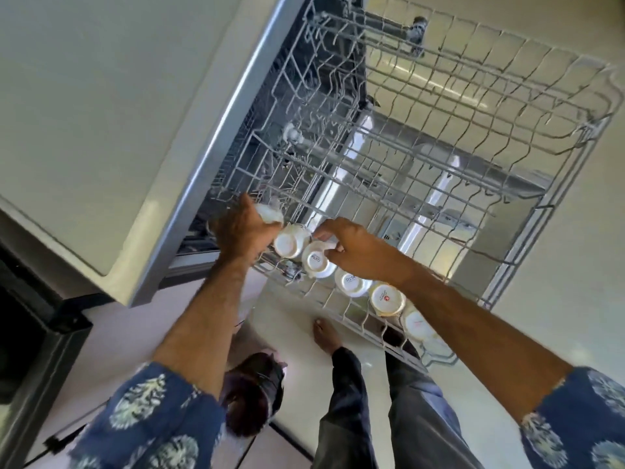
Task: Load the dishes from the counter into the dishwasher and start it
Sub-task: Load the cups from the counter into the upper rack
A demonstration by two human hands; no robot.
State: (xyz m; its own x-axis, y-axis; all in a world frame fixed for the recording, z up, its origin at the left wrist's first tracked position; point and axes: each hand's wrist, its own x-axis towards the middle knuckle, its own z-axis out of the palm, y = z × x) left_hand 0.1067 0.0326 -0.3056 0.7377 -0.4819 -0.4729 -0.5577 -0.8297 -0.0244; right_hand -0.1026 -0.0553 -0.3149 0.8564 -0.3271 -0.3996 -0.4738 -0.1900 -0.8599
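A row of small white cups sits upside down along the near edge of the pulled-out upper rack (456, 137), running from about 10 o'clock down to 4 o'clock, bases up. The left hand (243, 231) is closed around the cup at the far end (270, 213), at 10 o'clock of the row. The right hand (355, 248) pinches the third cup (318, 260) by its side, possibly at a handle, though the fingers hide it. These look like glazed ceramic: light, stiff, slick, and likely to chip against the wire, so a grip around the wall is probably safest. Each cup's axis stands roughly upright, mouth down, tilted slightly against the tines.
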